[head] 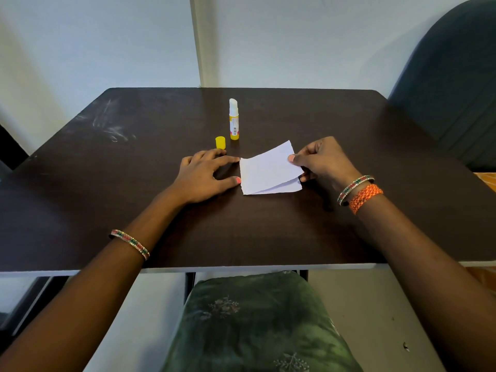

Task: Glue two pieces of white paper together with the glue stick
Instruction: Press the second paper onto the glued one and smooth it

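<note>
Two white paper pieces lie stacked on the dark table (134, 200). The upper paper (268, 169) is lifted at its right side, where my right hand (322, 159) pinches its edge between thumb and fingers. The lower paper (288, 188) stays flat and shows beneath as a strip. My left hand (206, 173) rests on the table with straight fingers, its fingertips touching the papers' left edge. Behind the hands, the uncapped glue stick (233, 120) stands upright with white glue extended. Its yellow cap (220, 142) stands beside it, just beyond my left fingers.
A dark chair back (453, 76) stands at the right rear of the table. A wall runs right behind the table's far edge. A green patterned cushion (257, 323) sits below the table's near edge. Scuff marks (112, 127) show on the table's left rear.
</note>
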